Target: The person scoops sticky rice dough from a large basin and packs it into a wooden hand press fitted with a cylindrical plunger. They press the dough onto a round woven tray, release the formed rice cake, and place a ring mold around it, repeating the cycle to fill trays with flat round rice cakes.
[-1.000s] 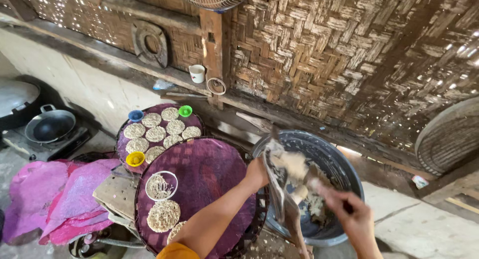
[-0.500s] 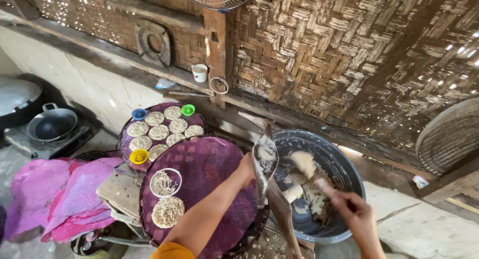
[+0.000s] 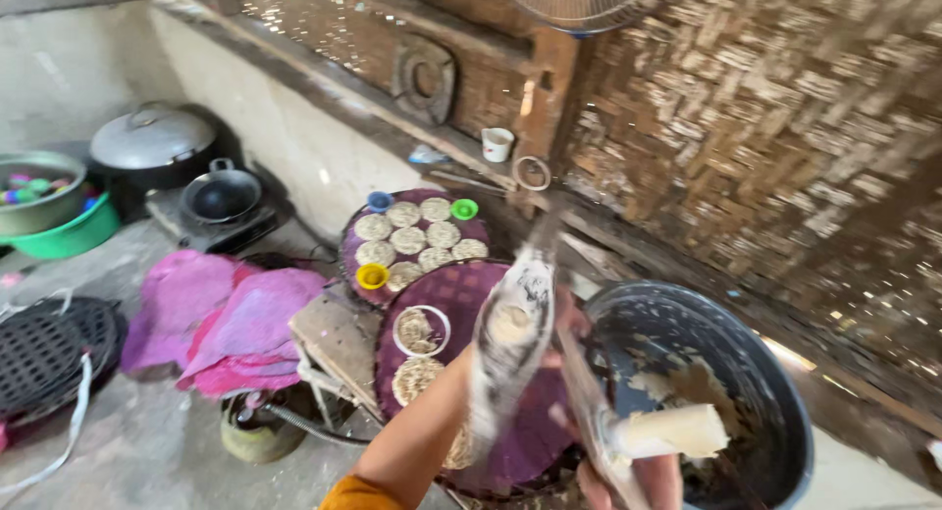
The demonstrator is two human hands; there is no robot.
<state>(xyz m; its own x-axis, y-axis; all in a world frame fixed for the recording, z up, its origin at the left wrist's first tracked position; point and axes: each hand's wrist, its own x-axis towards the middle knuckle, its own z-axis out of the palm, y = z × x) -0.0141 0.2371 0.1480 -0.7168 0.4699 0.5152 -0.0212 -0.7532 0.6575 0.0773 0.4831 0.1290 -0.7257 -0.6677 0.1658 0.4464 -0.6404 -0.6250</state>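
Note:
My left hand (image 3: 567, 316) grips a flat paddle (image 3: 507, 345) smeared with pale batter and holds it upright over the near purple woven tray (image 3: 461, 286). That tray carries a metal ring (image 3: 419, 330) and a round rice cake (image 3: 417, 377). My right hand (image 3: 643, 483), low at the frame's edge, is closed on a scraper with a white handle (image 3: 672, 431); its blade (image 3: 587, 404) points up toward the paddle. A dark basin (image 3: 775, 392) with batter stands just right of both hands.
A second purple tray (image 3: 355, 237) behind holds several round cakes and small coloured cups. Pink cloths (image 3: 221, 319) lie to the left, with a pan on a burner (image 3: 222, 196), a lidded pot (image 3: 152, 142) and a green basin (image 3: 69, 237) beyond. A woven bamboo wall (image 3: 765, 107) rises behind.
The view has swung left and closer. My left hand has raised the paddle over the purple tray. My right hand has drawn the scraper out of the basin toward the paddle.

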